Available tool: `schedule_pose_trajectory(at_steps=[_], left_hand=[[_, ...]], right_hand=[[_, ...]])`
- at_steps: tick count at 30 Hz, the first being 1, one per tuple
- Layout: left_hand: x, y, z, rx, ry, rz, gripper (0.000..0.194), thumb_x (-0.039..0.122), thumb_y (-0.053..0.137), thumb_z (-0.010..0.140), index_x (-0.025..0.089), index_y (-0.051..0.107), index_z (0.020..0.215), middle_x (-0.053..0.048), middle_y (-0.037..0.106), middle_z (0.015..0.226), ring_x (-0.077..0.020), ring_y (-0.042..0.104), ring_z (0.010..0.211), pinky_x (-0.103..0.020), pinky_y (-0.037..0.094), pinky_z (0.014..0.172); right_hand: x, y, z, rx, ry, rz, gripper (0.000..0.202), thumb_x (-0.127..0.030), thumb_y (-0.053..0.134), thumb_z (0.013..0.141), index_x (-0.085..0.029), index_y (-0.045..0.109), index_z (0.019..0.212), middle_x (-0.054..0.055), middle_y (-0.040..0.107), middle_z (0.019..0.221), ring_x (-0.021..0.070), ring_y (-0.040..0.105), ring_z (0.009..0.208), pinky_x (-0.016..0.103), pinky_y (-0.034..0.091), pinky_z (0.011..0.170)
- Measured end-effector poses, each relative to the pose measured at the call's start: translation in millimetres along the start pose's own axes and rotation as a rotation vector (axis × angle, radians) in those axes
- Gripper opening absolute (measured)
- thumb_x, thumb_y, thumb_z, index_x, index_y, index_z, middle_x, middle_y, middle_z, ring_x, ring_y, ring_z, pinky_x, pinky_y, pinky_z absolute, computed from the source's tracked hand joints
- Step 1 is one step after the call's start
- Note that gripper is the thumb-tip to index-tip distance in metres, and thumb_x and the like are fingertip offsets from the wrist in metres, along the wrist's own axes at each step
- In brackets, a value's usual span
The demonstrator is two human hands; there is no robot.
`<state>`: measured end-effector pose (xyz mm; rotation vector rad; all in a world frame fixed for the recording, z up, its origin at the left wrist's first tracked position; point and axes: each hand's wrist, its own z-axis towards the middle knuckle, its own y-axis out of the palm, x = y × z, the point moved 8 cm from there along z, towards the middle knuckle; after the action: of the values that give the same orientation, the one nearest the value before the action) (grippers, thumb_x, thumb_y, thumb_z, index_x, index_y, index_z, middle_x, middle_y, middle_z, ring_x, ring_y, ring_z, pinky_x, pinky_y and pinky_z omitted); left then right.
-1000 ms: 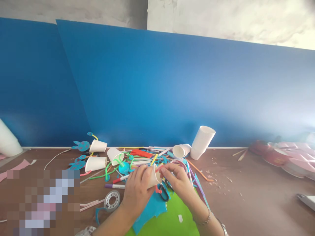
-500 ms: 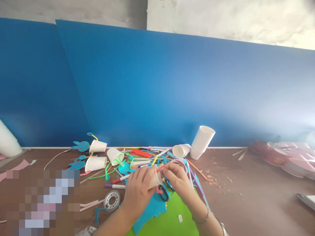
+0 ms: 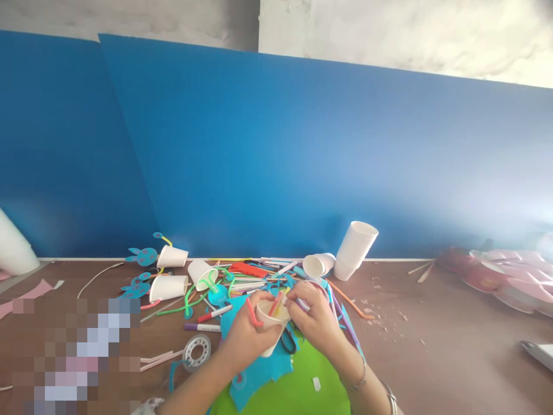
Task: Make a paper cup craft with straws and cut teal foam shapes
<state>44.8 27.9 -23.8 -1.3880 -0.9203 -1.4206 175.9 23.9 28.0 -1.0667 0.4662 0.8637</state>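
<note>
A white paper cup [image 3: 270, 334] is held in my left hand [image 3: 244, 331], which is wrapped round its side with the mouth tipped up. A bent red straw piece [image 3: 254, 314] sticks out at the cup's left side, and another red straw length [image 3: 275, 304] shows inside the mouth beside something yellow. My right hand [image 3: 313, 308] is closed in a pinch at the right rim; what lies between its fingertips is too small to make out. Black-handled scissors [image 3: 288, 341] lie just below the cup, on blue paper [image 3: 259, 374] over a green sheet [image 3: 302, 380].
Cups with blue paper animal heads [image 3: 168, 288] lie at the left. Straws and markers [image 3: 215, 313] are heaped in the middle, near a tape roll [image 3: 196, 353]. Stacked cups [image 3: 355, 251] lean at the blue partition [image 3: 259, 144]. Paper scraps [image 3: 384, 317] are scattered to the right.
The cup has turned from lying sideways to mouth-up, exposing its inside and the red straw. My right hand's fingers have moved slightly with it and stay at the rim.
</note>
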Motion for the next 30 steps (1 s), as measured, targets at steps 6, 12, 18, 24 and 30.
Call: schedule_pose_trajectory(at_steps=[6, 12, 18, 24, 30], left_hand=[[-7, -11.8, 5, -0.037, -0.156, -0.342, 0.052, 0.031, 0.073, 0.063, 0.020, 0.050, 0.108, -0.002, 0.067, 0.084, -0.0153, 0.060, 0.068, -0.023, 0.044, 0.060], [-3, -9.6, 5, -0.168, -0.160, -0.392, 0.061, 0.035, 0.077, 0.060, 0.021, 0.048, 0.112, -0.005, 0.069, 0.095, -0.0177, 0.062, 0.076, -0.025, 0.044, 0.065], [-9, -5.6, 7, -0.254, -0.150, -0.360, 0.056, 0.035, 0.079, 0.058, 0.021, 0.050, 0.103, -0.002, 0.066, 0.089, -0.0158, 0.061, 0.073, -0.024, 0.043, 0.063], [-12, -17.7, 14, -0.148, -0.141, -0.229, 0.052, 0.028, 0.074, 0.062, 0.021, 0.049, 0.107, 0.001, 0.064, 0.083, -0.0126, 0.057, 0.065, -0.023, 0.043, 0.058], [-6, -38.9, 22, 0.020, -0.082, -0.066, 0.041, 0.023, 0.073, 0.061, 0.019, 0.054, 0.097, 0.004, 0.059, 0.070, -0.0124, 0.056, 0.059, -0.021, 0.039, 0.052]], right_hand=[[30, -27, 6, 0.144, 0.128, -0.221, 0.029, -0.026, 0.045, 0.081, -0.020, 0.051, 0.054, 0.002, 0.057, 0.060, 0.0195, 0.053, 0.065, 0.032, 0.038, 0.066], [37, -39, 3, 0.258, 0.135, -0.496, 0.019, -0.031, 0.050, 0.084, -0.021, 0.066, 0.084, 0.011, 0.064, 0.104, 0.0324, 0.053, 0.097, 0.044, 0.038, 0.077], [12, -8, 16, 0.006, 0.048, 0.145, 0.023, -0.038, 0.055, 0.086, -0.021, 0.070, 0.088, 0.008, 0.067, 0.096, 0.0242, 0.060, 0.095, 0.036, 0.046, 0.083], [-7, 15, 29, -0.051, 0.079, 0.104, 0.015, -0.028, 0.066, 0.076, -0.020, 0.065, 0.063, 0.007, 0.067, 0.093, 0.0238, 0.059, 0.095, 0.037, 0.043, 0.086], [-1, 35, 39, -0.041, 0.154, 0.057, 0.019, -0.031, 0.065, 0.076, -0.020, 0.068, 0.061, 0.006, 0.069, 0.084, 0.0233, 0.061, 0.087, 0.034, 0.045, 0.080]])
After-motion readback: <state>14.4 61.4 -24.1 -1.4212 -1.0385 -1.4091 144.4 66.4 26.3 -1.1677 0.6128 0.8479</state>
